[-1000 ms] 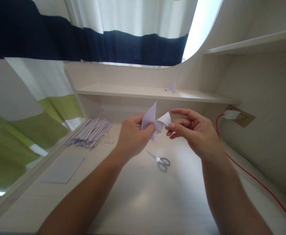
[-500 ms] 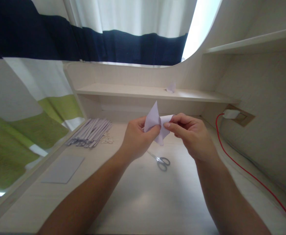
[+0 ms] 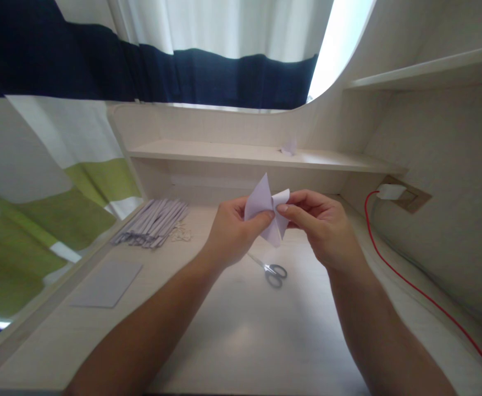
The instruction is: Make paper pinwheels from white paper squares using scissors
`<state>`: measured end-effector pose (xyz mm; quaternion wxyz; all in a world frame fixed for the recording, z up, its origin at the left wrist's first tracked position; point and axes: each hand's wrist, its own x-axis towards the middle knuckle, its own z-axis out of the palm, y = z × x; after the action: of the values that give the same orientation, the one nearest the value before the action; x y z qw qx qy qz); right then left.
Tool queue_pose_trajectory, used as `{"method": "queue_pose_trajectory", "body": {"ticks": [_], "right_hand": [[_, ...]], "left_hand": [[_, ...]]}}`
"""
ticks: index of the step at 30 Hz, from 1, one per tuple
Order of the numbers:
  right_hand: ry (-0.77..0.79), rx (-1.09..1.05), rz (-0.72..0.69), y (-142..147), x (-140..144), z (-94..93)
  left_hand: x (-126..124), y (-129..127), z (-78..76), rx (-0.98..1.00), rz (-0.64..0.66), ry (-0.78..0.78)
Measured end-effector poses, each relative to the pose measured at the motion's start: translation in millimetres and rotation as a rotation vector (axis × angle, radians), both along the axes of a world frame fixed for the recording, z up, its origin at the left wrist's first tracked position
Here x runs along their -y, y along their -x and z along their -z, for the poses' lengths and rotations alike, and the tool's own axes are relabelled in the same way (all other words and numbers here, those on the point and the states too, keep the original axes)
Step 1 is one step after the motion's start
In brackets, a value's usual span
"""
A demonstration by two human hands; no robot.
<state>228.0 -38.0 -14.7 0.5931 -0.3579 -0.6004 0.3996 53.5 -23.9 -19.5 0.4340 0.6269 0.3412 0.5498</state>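
I find the folded paper raised above the counter, mid-scene, between both hands. The left hand pinches its left part near the centre; the right hand pinches the right part. I judge it light, thin, springy at the folds and easily creased; best gripped near the centre, off the points. Fingertips behind it are hidden, its layers uncountable; the pale object on the far shelf is indistinct.
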Motion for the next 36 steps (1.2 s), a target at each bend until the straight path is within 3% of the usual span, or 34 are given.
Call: {"method": "queue_pose_trajectory", "body": {"ticks": [15, 28, 36], "right_hand": [[-0.114, 0.196, 0.218, 2, 4, -1.7], [-0.048, 0.210, 0.079, 5, 8, 0.9], [-0.123, 0.072, 0.106, 5, 6, 1.1]], "left_hand": [[0, 7, -4.4, -0.078, 0.090, -0.012], [-9, 15, -3.0, -0.026, 0.105, 0.017], [-8, 13, 3.4, 0.049, -0.044, -0.055]]}}
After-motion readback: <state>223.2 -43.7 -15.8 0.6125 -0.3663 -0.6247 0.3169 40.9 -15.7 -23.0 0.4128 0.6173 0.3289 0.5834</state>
